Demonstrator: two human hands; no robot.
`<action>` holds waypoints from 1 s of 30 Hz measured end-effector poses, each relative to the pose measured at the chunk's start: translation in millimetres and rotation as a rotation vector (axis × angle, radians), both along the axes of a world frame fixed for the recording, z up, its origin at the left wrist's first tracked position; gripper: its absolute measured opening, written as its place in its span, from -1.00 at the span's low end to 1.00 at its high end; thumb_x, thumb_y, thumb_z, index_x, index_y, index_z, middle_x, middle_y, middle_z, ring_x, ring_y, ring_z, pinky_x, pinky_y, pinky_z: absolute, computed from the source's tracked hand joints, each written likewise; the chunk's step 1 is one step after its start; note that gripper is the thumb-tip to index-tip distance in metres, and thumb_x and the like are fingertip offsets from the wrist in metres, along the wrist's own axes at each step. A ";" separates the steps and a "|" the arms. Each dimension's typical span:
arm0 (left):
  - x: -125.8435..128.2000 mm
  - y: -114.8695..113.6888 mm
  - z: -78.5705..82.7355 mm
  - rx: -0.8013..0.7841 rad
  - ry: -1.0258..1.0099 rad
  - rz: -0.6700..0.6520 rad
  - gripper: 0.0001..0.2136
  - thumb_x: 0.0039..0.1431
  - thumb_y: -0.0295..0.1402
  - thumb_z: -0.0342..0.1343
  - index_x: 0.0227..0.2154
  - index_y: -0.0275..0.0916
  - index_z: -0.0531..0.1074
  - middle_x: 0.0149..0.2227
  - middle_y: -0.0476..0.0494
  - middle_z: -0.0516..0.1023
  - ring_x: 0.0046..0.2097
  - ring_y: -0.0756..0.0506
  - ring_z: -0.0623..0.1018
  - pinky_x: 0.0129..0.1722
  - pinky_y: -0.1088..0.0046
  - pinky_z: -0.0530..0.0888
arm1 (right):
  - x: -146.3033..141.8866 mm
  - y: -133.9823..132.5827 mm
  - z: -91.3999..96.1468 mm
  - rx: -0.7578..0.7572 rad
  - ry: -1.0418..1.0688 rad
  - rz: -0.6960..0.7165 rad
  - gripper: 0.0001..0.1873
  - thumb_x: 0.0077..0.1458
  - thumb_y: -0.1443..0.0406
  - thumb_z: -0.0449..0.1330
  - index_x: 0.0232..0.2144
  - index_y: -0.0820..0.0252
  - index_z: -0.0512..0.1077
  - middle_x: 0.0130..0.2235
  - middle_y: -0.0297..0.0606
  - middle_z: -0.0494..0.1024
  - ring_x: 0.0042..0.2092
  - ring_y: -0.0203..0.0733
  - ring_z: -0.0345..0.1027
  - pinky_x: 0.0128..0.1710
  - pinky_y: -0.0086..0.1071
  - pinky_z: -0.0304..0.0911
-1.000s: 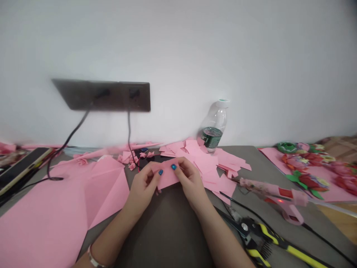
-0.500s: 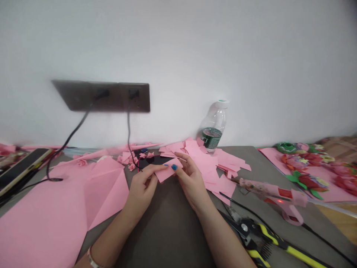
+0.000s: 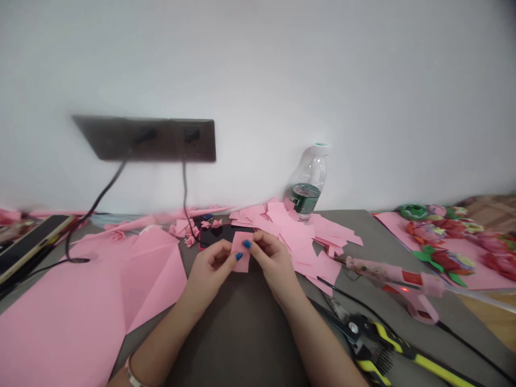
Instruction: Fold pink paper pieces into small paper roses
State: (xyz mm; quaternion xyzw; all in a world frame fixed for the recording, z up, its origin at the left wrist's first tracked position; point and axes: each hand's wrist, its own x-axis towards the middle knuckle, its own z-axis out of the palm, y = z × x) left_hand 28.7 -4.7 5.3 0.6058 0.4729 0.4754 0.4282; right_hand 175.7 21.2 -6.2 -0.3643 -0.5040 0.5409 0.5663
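pinching one small pink paper piece (image 3: 242, 251) between them, the left hand (image 3: 212, 269) and right hand (image 3: 274, 263) meet above the grey table (image 3: 242, 333).

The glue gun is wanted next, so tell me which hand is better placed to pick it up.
Right, probably. The glue gun lies on the table beyond the right hand; the left hand would have to cross over. Both hands pinch the pink paper piece.

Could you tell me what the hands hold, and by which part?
A small pink paper, pinched by its side edges: left hand on the left edge, right hand on the right.
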 end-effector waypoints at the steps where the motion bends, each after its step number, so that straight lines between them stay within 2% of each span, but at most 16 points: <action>1: -0.3 -0.2 -0.1 0.004 0.002 0.007 -0.76 0.18 -0.19 0.11 -0.49 -0.25 0.42 -0.52 0.03 0.36 -0.44 -0.01 0.35 -0.43 0.54 0.30 | 0.0 -0.2 0.1 0.006 -0.014 -0.013 -0.71 -0.03 0.10 0.34 -0.50 0.17 0.40 -0.50 -0.39 0.37 -0.44 -0.30 0.22 -0.40 -0.42 0.19; 4: -1.1 0.1 -2.2 -0.002 -0.048 0.058 -0.76 0.22 -0.17 0.07 -0.44 -0.24 0.41 -0.47 0.01 0.38 -0.38 -0.03 0.39 -0.38 0.53 0.34 | -0.6 -2.3 1.3 0.030 -0.062 0.005 -0.69 -0.02 0.09 0.33 -0.52 0.17 0.38 -0.52 -0.41 0.31 -0.46 -0.31 0.15 -0.45 -0.43 0.11; 7: -1.9 1.5 -5.7 -0.025 -0.132 0.102 -0.79 0.19 -0.17 0.12 -0.36 -0.23 0.45 -0.38 -0.03 0.46 -0.30 -0.06 0.43 -0.31 0.52 0.37 | -2.1 -4.8 3.1 0.066 -0.151 0.056 -0.69 0.02 0.10 0.30 -0.54 0.17 0.35 -0.51 -0.40 0.28 -0.45 -0.29 0.13 -0.45 -0.42 0.09; 13: -2.5 3.1 -10.0 -0.080 -0.226 0.127 -0.79 0.13 -0.19 0.20 -0.45 -0.23 0.43 -0.46 0.02 0.40 -0.36 -0.02 0.39 -0.36 0.54 0.32 | -3.4 -6.2 3.8 0.113 -0.190 0.066 -0.72 0.09 0.13 0.22 -0.52 0.15 0.31 -0.51 -0.39 0.24 -0.45 -0.30 0.10 -0.47 -0.42 0.07; 20: -3.3 2.5 -10.0 -0.044 -0.178 0.146 -0.79 0.13 -0.21 0.21 -0.46 -0.24 0.45 -0.45 0.00 0.43 -0.36 -0.02 0.38 -0.36 0.53 0.32 | -2.9 -6.1 3.4 0.088 -0.185 0.046 -0.69 0.09 0.10 0.22 -0.54 0.16 0.32 -0.54 -0.40 0.25 -0.49 -0.30 0.10 -0.50 -0.43 0.08; 30: -2.4 1.7 -8.9 -0.008 -0.156 0.144 -0.80 0.17 -0.19 0.17 -0.33 -0.21 0.55 -0.37 -0.04 0.53 -0.29 -0.07 0.45 -0.30 0.51 0.36 | -3.0 -6.2 3.8 0.122 -0.198 0.038 -0.68 0.11 0.10 0.20 -0.55 0.16 0.31 -0.53 -0.40 0.23 -0.48 -0.30 0.07 -0.48 -0.42 0.05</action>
